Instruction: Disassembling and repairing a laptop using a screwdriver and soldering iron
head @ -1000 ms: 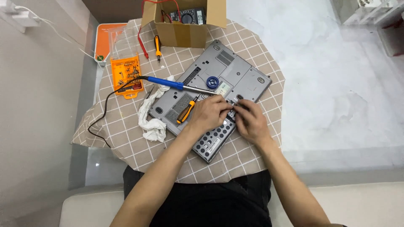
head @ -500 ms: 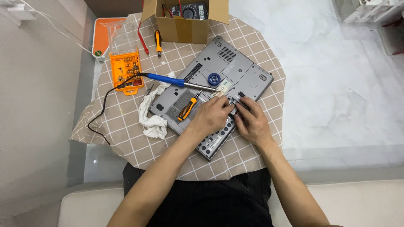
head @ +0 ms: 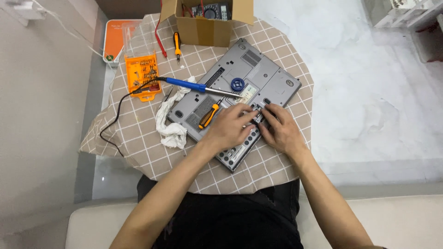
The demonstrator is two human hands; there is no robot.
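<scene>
Setting: a small round counter (head: 138, 138) draped in a beige checked cloth, seen from above by the person seated at it.
Main thing: a grey laptop computer turned underside up (head: 258, 74) lies diagonally across the middle of the counter, its near edge showing a dark strip with round holes (head: 240, 150).
Left hand: the left hand (head: 228, 129) rests palm down on the laptop's near part, fingers stretched toward a small catch area; the grip closes on nothing that can be seen, the fingers slightly spread and pressing flat.
Right hand: the right hand (head: 279, 129) lies just beside the left, fingertips touching the same spot on the casing; whether its grip pinches anything cannot be told, since the fingertips cover the spot.
On the laptop: a blue-handled soldering iron (head: 194, 86) lies across the casing with its black cord trailing off to the left; a short orange-and-black screwdriver (head: 208, 116) sits by the left hand; a blue round spool (head: 237, 84) stands near the middle.
Nearby: a crumpled white cloth (head: 168, 127) touches the laptop's left edge; an orange screwdriver-bit case (head: 143, 74) lies further left; an open brown cardboard box (head: 203, 23) stands at the far edge.
</scene>
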